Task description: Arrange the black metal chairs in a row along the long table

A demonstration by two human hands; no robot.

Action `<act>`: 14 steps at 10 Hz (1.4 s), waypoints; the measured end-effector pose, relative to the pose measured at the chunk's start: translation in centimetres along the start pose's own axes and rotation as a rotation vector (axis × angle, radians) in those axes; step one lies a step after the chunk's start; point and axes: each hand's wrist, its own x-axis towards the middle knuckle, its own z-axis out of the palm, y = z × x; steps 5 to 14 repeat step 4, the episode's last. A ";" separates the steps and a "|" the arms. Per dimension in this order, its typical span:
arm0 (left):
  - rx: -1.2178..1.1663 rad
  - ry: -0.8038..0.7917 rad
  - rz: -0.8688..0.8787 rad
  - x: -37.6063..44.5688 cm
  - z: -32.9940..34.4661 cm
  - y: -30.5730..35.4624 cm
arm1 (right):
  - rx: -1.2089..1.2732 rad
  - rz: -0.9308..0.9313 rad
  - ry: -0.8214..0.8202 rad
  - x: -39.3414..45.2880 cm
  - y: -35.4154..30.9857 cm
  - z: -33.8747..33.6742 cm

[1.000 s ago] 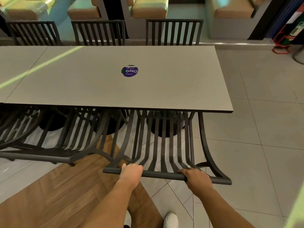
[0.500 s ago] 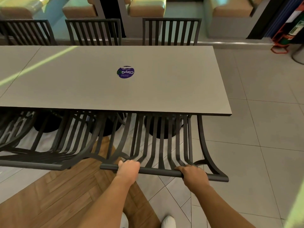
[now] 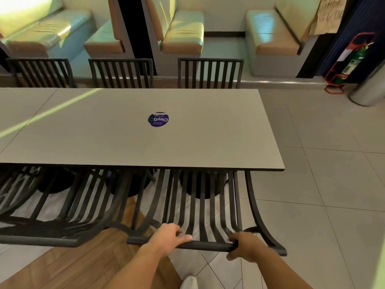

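Nearest the camera, at the bottom edge, a white shoe (image 3: 189, 283) shows between two bare forearms, standing where wood-patterned flooring (image 3: 68, 265) meets pale floor tiles (image 3: 337, 226). Just beyond it, both hands are on the top rail of the nearest black chair (image 3: 210, 209). The left hand (image 3: 166, 236) lies over the rail near its left part, fingers draped forward and only loosely curled. The right hand (image 3: 245, 245) is wrapped around the rail further right, fingers over the top and thumb below, in a closed grip. This chair's slatted back curves up toward the camera, while its seat is tucked beneath the right end of the desk (image 3: 229, 142), close to the corner.

To its left, just beside it, a second black chair (image 3: 68, 217) is also pushed under the near edge, and part of a third (image 3: 10, 192) shows at the left border. Dark round pedestal bases (image 3: 200, 184) stand under the desk behind the slats.

On the grey desk top sits a round purple sticker (image 3: 158, 119). Along the far edge, three more black chair backs (image 3: 210, 73) stand upright in a row. Behind them are padded booth seats (image 3: 183, 32), and at far right a green fire extinguisher (image 3: 354, 59) in a red stand.
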 end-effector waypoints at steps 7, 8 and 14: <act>0.204 0.314 0.193 5.5 -5.9 16.7 | 0.058 0.043 0.479 -0.1 8.1 -17.3; 0.204 0.314 0.193 5.5 -5.9 16.7 | 0.058 0.043 0.479 -0.1 8.1 -17.3; 0.204 0.314 0.193 5.5 -5.9 16.7 | 0.058 0.043 0.479 -0.1 8.1 -17.3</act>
